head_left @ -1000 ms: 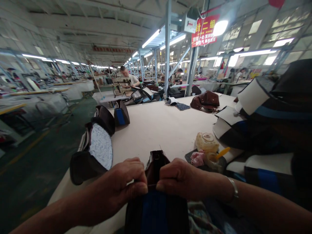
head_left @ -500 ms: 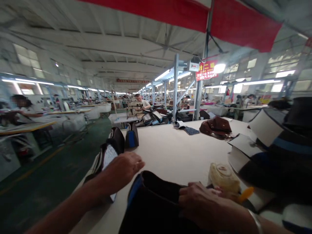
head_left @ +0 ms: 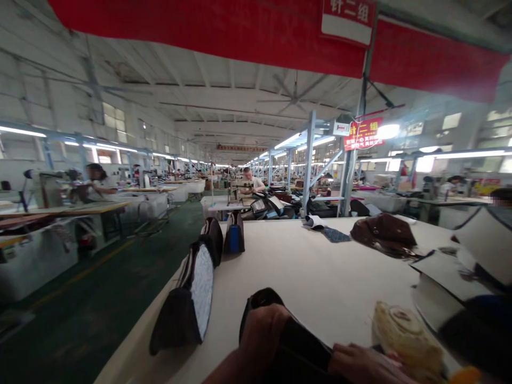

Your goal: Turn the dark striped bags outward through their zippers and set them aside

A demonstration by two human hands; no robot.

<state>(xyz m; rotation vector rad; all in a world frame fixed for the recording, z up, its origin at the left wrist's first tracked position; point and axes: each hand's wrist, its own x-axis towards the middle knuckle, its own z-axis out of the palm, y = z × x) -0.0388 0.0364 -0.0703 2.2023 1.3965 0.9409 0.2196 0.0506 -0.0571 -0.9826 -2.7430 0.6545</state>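
A dark, unfinished-looking bag point(head_left: 302, 344) stands open-mouthed at the near edge of the table, its lower part cut off by the frame. My left hand point(head_left: 266, 328) is closed over its left rim, with the fingertips hidden inside or behind the edge. On the right, my right hand point(head_left: 360, 362) is closed on the bag's other edge, partly out of frame. Just beyond that hand sits a yellowish plastic container point(head_left: 406, 336), with an orange item point(head_left: 464, 374) near it.
Several dark bag pieces point(head_left: 180, 314) stand along the table's left edge, one with a blue strip point(head_left: 234, 238). A brown leather bag point(head_left: 384, 232) lies at the far right. White and black panels point(head_left: 444, 277) are piled on the right of the pale table point(head_left: 272, 266). A co-worker point(head_left: 252, 181) sits beyond.
My left hand has moved right from above the table onto the bag's rim. The bag and my right hand sit lower and further right in view, as the camera has turned left and up.
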